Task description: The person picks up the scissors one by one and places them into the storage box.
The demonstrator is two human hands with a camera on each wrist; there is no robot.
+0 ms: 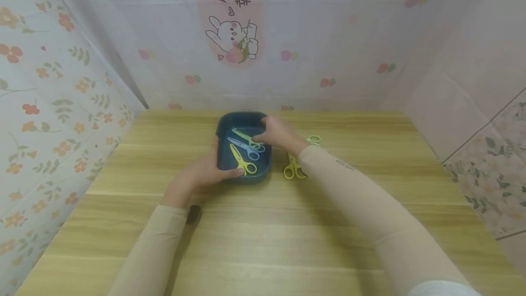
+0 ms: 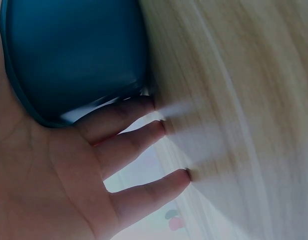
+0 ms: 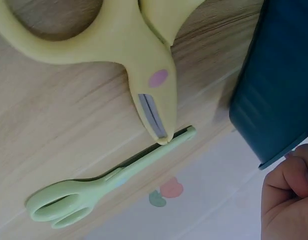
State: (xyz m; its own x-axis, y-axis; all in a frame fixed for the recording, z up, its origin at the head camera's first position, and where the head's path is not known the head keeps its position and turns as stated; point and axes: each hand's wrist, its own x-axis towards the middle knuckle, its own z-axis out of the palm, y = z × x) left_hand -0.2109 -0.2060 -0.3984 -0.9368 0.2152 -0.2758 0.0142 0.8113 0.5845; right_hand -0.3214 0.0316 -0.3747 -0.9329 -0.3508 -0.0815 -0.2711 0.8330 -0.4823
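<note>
A dark blue plastic tray (image 1: 242,179) stands on the table with three pairs of children's scissors inside: green scissors (image 1: 243,134), blue scissors (image 1: 239,143) and yellow scissors (image 1: 237,158). My left hand (image 1: 203,168) grips the tray's near left corner, thumb over the rim and fingers along the outer wall. In the left wrist view several fingertips touch the tabletop beside it. At the far right side my right hand (image 1: 281,132) holds the rim with curled fingers, its thumb close to the green scissors' handles.
Right of the tray lie another pair of yellow scissors (image 3: 153,82) and another pair of green scissors (image 3: 106,185), partly hidden under my right forearm in the head view. Printed cloths (image 1: 308,26) hang behind and beside the wooden table (image 1: 246,250).
</note>
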